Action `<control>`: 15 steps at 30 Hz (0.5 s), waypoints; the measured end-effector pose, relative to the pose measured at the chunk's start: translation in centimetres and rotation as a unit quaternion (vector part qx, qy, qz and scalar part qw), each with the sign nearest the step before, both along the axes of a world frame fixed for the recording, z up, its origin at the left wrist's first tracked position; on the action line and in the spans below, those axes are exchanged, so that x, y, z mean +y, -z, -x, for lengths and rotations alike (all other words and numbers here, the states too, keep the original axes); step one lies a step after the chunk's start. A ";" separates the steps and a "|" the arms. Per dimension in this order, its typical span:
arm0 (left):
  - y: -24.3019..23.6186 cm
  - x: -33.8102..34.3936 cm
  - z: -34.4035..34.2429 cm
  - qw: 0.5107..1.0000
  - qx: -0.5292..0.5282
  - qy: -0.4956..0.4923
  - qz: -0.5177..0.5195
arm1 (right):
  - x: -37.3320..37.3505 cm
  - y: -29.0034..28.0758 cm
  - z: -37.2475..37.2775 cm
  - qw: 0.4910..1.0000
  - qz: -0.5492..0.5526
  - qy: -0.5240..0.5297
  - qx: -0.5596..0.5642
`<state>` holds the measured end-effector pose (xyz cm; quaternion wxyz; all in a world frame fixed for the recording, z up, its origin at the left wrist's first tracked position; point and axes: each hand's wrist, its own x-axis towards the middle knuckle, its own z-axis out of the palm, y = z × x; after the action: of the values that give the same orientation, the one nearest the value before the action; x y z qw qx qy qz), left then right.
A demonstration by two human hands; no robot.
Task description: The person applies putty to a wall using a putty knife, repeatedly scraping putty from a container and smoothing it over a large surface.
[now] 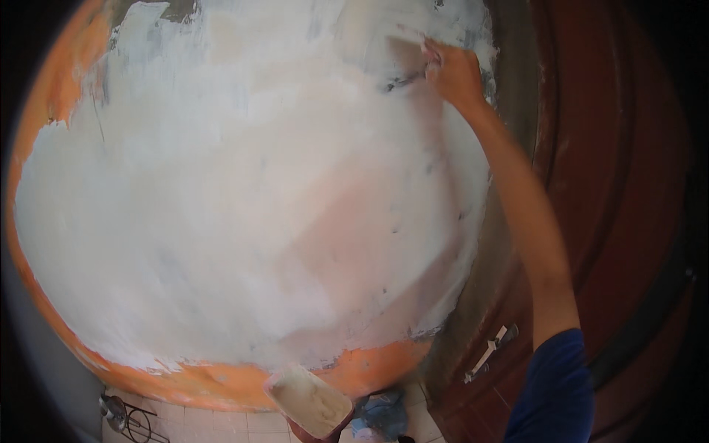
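Note:
High on the right side of the wall (244,170), which is coated in white filler over orange paint, my right hand (452,74) is closed round a putty knife (406,53). Its blade lies against the coated surface, tilted to the left, and dark marks show just below it. At the bottom middle, a rectangular tray (310,401) holds pale filler paste, with some smeared on its rim. My left hand (317,435) shows only as a dim sliver beneath the tray, supporting it; its fingers are mostly hidden.
A dark red door (591,148) with a metal handle (491,353) stands to the right, beyond a bare grey strip (517,74). Low down are a black metal stand (136,421), a blue plastic bag (384,415) and a pale tiled floor (229,421).

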<state>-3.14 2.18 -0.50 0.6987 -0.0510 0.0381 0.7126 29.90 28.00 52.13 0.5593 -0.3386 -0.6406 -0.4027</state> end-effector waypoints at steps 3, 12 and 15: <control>-4.5 -1.2 -1.7 0.990 -0.116 0.049 -0.061 | 1.8 -4.1 1.5 0.998 0.011 0.055 0.011; 1.7 -0.4 -0.2 0.995 -0.094 0.011 -0.016 | 0.1 11.5 8.6 0.970 0.165 0.058 -0.168; 2.3 0.4 0.3 0.981 -0.183 0.023 -0.061 | -2.8 8.2 6.6 0.971 0.206 0.058 -0.111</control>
<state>-3.49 2.62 -2.75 0.7120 -0.1369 -0.1328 0.6758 23.30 25.22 43.89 0.3787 -0.4361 -0.7470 -0.3291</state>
